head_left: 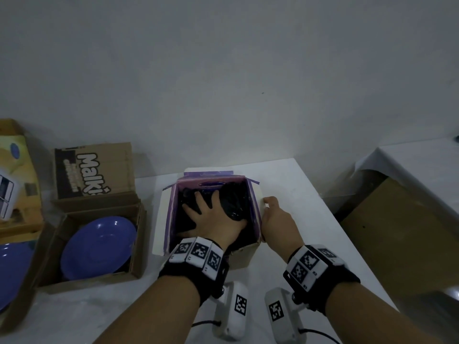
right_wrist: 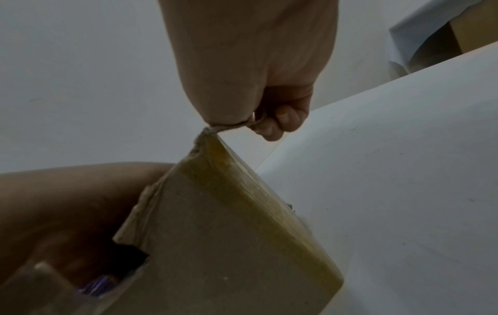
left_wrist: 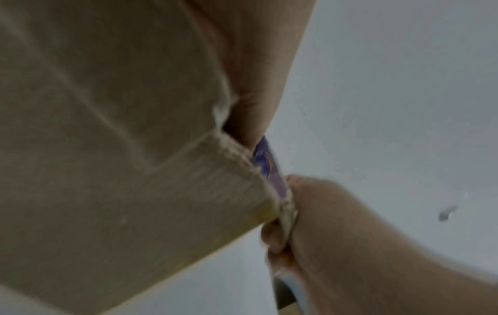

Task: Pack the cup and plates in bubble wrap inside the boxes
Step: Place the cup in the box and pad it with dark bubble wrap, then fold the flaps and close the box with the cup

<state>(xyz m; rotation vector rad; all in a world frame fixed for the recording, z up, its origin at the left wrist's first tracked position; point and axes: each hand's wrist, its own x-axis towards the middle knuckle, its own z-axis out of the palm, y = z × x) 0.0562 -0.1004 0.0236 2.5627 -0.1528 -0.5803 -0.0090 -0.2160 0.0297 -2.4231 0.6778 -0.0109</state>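
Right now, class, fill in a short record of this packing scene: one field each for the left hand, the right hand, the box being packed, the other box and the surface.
Left hand: fingers spread, pressing the dark wrapped bundle down inside the box
Right hand: grips the box's right side flap
Box being packed: purple-lined cardboard box, flaps open
Other box: Malkist carton, open, blue plate inside, unwrapped
Surface: white table

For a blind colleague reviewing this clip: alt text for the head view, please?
A left hand presses flat, fingers spread, on dark wrapping inside an open purple-lined cardboard box while the right hand grips its right flap; a blue plate lies in a brown carton nearby.
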